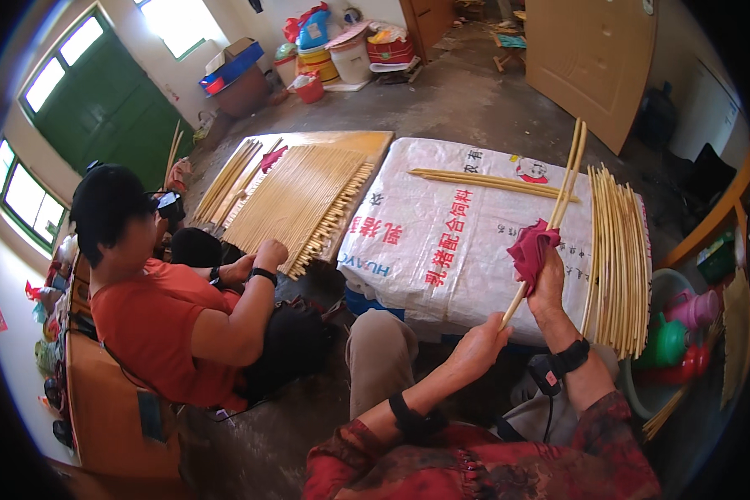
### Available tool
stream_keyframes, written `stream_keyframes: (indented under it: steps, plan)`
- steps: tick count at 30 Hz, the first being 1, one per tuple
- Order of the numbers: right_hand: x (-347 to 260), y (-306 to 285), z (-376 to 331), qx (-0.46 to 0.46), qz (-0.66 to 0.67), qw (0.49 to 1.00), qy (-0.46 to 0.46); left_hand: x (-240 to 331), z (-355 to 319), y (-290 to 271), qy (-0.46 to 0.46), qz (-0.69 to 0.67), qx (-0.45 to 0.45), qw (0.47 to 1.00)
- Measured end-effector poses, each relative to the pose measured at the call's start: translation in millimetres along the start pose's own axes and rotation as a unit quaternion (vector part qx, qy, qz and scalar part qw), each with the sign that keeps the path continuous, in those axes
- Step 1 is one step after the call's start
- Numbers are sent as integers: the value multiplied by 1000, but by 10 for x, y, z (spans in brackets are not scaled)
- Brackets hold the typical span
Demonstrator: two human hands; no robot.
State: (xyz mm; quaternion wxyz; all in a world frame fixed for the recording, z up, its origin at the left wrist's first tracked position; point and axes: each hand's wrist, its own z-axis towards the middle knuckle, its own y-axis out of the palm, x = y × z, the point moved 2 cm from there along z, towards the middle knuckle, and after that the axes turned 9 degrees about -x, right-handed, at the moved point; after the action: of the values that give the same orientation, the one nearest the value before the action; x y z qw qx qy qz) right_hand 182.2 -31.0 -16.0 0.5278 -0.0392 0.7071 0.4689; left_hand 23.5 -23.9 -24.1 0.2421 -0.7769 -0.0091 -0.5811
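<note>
Slanting away from the person and rightward, two pale sticks point(572, 167) extend over the white-covered surface point(483, 292), their near ends pinched by the left hand point(477, 346). The right hand point(547, 283) curls round them with one crimson cloth point(532, 248); the stick row point(621, 258) alongside is too dense to count.

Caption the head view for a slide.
Left hand grips sticks, right hand holds crimson cloth against them, above a white sheet.
</note>
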Motion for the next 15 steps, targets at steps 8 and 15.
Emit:
stream_keyframes:
  steps: [8, 15]
  plan:
    - [-31, -146, 107, -45, 43, 998, 6, 16, -32, -16, 29, -87, 8, 996]
    - [304, 129, -333, -68, 7, 997, 44, 75, 117, -178, 42, -107, 96, 989]
